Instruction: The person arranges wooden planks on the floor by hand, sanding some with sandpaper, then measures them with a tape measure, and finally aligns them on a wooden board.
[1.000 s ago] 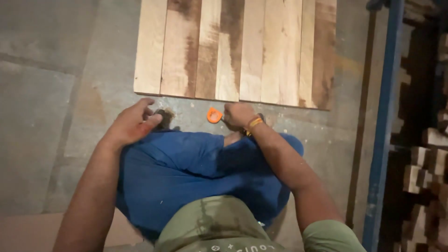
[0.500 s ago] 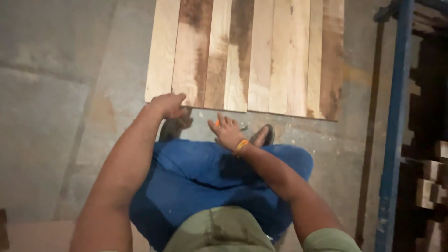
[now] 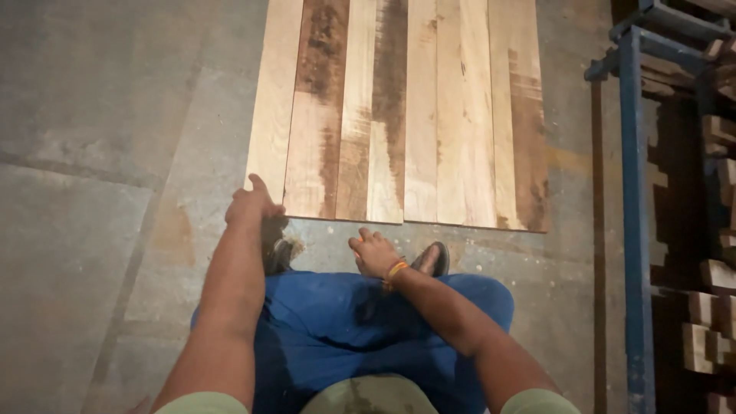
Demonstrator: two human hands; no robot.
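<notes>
Planks (image 3: 399, 115) lie side by side on the grey concrete floor (image 3: 100, 192) ahead of you, pale wood with dark streaks. Your left hand (image 3: 251, 205) sits loosely curled at the near corner of the leftmost plank, touching its end; whether it grips, you can't tell. Your right hand (image 3: 376, 253) rests half open on your blue-trousered knee, holding nothing visible. Shoes (image 3: 433, 259) just short of the plank ends. Blue metal rack (image 3: 632, 192) with stacked wood offcuts (image 3: 717, 230) stands to your right.
</notes>
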